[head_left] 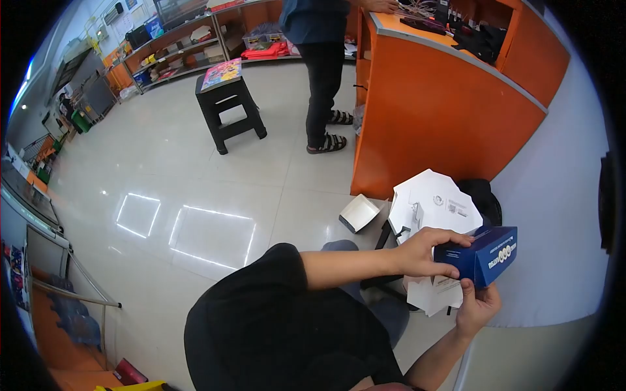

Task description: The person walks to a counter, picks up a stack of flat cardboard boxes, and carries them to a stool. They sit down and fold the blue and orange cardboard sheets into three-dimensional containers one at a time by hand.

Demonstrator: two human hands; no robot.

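Head view: I've got the blue box (pixel 492 257) held up on the near side of the orange counter (pixel 443 117), beside the white sheets (pixel 430 202) stacked just in front of the counter. Reads as folded card: likely light, stiff at the edges, easy to dent mid-panel, maybe a bit slick. I'd pinch at corners and edges, light pressure. Left hand (pixel 424 253) grips the end, fingers over top, thumb lower, forearm nearly level. Right hand (pixel 479 309) pinches the bottom edge from below, wrist bent up; some fingertips hidden.
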